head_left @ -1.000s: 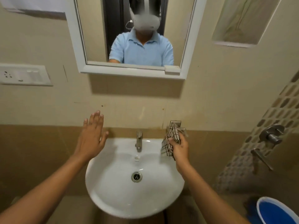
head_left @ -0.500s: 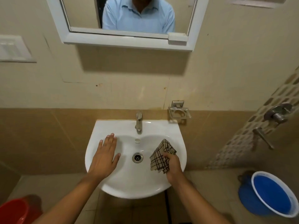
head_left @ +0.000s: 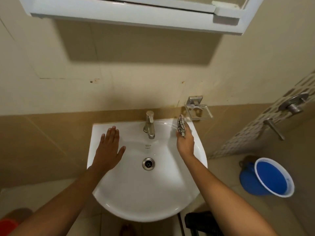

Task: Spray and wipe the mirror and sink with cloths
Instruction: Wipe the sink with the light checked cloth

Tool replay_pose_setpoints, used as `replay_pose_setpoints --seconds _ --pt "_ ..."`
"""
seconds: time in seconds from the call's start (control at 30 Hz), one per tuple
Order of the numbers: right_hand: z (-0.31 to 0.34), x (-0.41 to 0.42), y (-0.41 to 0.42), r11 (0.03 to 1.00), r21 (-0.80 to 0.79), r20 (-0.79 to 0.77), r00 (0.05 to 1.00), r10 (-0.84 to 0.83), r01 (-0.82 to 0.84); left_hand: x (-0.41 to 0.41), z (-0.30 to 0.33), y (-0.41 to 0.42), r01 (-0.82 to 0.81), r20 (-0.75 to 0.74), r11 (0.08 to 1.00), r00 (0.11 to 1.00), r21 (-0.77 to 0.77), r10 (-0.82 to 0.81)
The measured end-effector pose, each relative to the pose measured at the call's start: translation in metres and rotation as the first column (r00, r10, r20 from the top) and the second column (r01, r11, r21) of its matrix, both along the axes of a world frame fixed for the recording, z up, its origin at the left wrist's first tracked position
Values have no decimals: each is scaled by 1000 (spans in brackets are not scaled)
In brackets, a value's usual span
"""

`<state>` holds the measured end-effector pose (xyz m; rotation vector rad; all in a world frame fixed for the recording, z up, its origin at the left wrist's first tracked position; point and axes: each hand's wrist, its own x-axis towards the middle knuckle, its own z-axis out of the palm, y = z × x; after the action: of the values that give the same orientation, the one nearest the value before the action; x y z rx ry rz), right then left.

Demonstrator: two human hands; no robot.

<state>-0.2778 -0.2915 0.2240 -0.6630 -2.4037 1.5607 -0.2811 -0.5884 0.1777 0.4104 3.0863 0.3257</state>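
Observation:
A white wall-mounted sink [head_left: 136,201] fills the middle of the view, with a metal tap [head_left: 149,125] at its back and a drain [head_left: 148,164] in the bowl. My left hand [head_left: 109,149] lies flat and open on the sink's left rim. My right hand [head_left: 185,142] holds a bunched checked cloth [head_left: 181,125] against the sink's back right corner. Only the lower white frame of the mirror [head_left: 129,16] shows at the top edge.
A metal soap holder [head_left: 197,108] is fixed to the wall just beyond the cloth. Shower taps [head_left: 293,104] stick out of the right wall. A blue bucket [head_left: 272,178] stands on the floor at right, and something red [head_left: 8,225] sits at bottom left.
My right hand moved the cloth from the bowl up to the sink's back right corner. My left hand slid further back along the left rim. The view tilted down, so the mirror glass left the frame.

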Motion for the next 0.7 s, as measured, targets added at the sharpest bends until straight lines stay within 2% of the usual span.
replay_pose_setpoints --seconds 0.1,0.17,0.23,0.43,0.5,0.6,0.7 --pt "-16 -23 -12 960 229 123 983 137 -162 -12 -8 -7 -39 34 999 999 -22 39" --pt "-37 -35 -21 807 444 351 905 242 -388 -17 -14 -9 -74 50 997 996 -27 75" --pt "-54 -41 -29 660 532 479 831 281 -530 -21 -19 -10 -107 81 994 991 -8 107" --pt "-68 -36 -27 446 650 428 781 454 -615 -25 -29 -14 -152 76 988 985 -11 152" --pt "-76 -28 -13 398 683 383 764 520 -613 -26 -31 -11 -160 73 987 984 -9 161" --pt "-85 -29 22 271 746 382 724 575 -609 -26 -34 -10 -159 48 987 986 -1 159" --pt "-77 -43 59 250 767 400 745 533 -591 -27 -35 -10 -165 38 986 986 -4 165"
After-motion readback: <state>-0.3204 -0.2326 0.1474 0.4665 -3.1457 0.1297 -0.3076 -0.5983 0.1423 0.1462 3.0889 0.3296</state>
